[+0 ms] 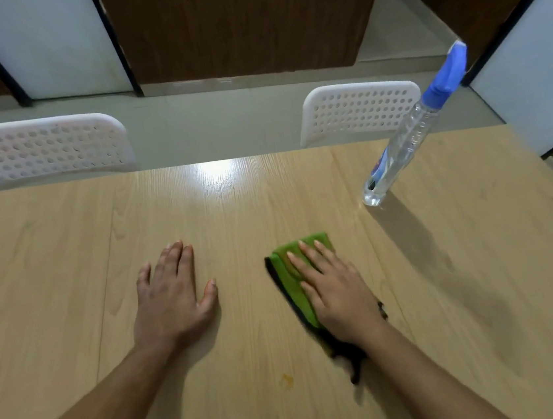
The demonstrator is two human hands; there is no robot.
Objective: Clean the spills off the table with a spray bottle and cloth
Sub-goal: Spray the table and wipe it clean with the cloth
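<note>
A view from above looks down at a light wood-grain table (64,233) and two bare forearms reaching onto it from the near edge.

The left hand (171,297) lies palm down on the bare tabletop, a little left of the middle. Its fingers are straight and close together, pointing toward the far edge, with the thumb spread out to the right. It holds nothing.

The right hand (336,288) lies palm down on a folded green cloth (291,273), right of the middle. Its fingers are straight and slightly fanned, angled toward the far left, pressing flat on the cloth rather than curling round it. The cloth shows a dark underside along its left edge, and a dark, blurred part trails out beneath the wrist toward the near edge.

A small orange spill (286,380) marks the table near the near edge, between the two forearms and just left of the cloth's trailing end.

A clear spray bottle (399,150) with a blue trigger head stands on the table toward the far right corner, well apart from both hands.

Beyond the far edge stand two white perforated chair backs, the left chair (37,150) and the right chair (360,110).
</note>
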